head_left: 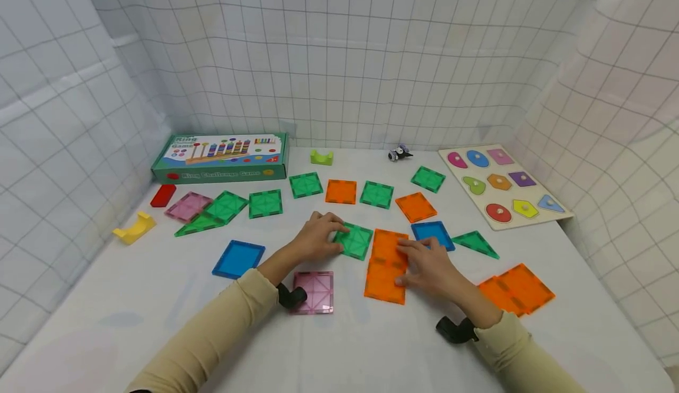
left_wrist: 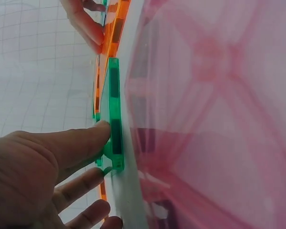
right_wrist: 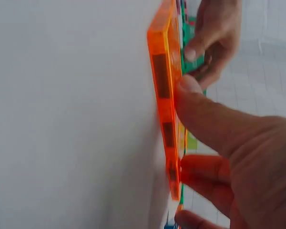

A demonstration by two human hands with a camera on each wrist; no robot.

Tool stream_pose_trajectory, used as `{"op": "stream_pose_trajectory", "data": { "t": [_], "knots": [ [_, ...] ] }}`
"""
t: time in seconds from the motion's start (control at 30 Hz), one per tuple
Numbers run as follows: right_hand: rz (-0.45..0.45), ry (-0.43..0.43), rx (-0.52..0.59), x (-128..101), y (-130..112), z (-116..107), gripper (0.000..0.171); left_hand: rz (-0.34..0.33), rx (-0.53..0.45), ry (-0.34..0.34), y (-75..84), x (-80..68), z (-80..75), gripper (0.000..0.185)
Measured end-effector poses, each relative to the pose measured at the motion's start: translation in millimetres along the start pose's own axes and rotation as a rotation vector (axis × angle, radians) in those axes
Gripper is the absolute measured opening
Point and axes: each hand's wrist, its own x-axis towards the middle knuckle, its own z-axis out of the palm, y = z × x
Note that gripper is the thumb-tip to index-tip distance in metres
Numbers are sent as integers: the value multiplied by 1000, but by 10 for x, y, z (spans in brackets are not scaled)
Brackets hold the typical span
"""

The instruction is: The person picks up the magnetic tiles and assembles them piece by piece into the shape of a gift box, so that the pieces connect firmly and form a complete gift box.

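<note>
My left hand point(head_left: 316, 238) pinches the left corner of a green square magnetic tile point(head_left: 354, 241), its thumb against the edge in the left wrist view. Just right of that tile, two orange square tiles point(head_left: 385, 281) lie edge to edge as one strip. My right hand point(head_left: 431, 263) rests on their right side, thumb on the nearer tile and fingertips at the farther one. In the right wrist view the thumb point(right_wrist: 207, 112) lies straight over the orange edge. A pink square tile point(head_left: 321, 292) lies near my left wrist; a blue square tile point(head_left: 433, 234) is beyond my right hand.
Green and orange tiles point(head_left: 340, 192) form a loose arc behind. At right lie a green triangle point(head_left: 476, 243) and two orange tiles point(head_left: 525, 287); at left, a blue tile point(head_left: 239, 258). A game box point(head_left: 223, 174) and a shape-puzzle board point(head_left: 500, 185) stand at the back corners.
</note>
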Motion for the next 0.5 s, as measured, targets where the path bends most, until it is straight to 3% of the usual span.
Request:
{"op": "stream_pose_trajectory", "data": {
  "t": [0.2,0.37,0.5],
  "knots": [
    [-40,-73,98,59,144,-72,65,-61,-123,32,-2,-71,89,37],
    [-49,-112,121,88,190,-106,64,-32,-89,79,68,-76,164,42],
    [-55,-108,132,93,191,-112,64,-23,-101,104,103,-94,130,45]
  ]
}}
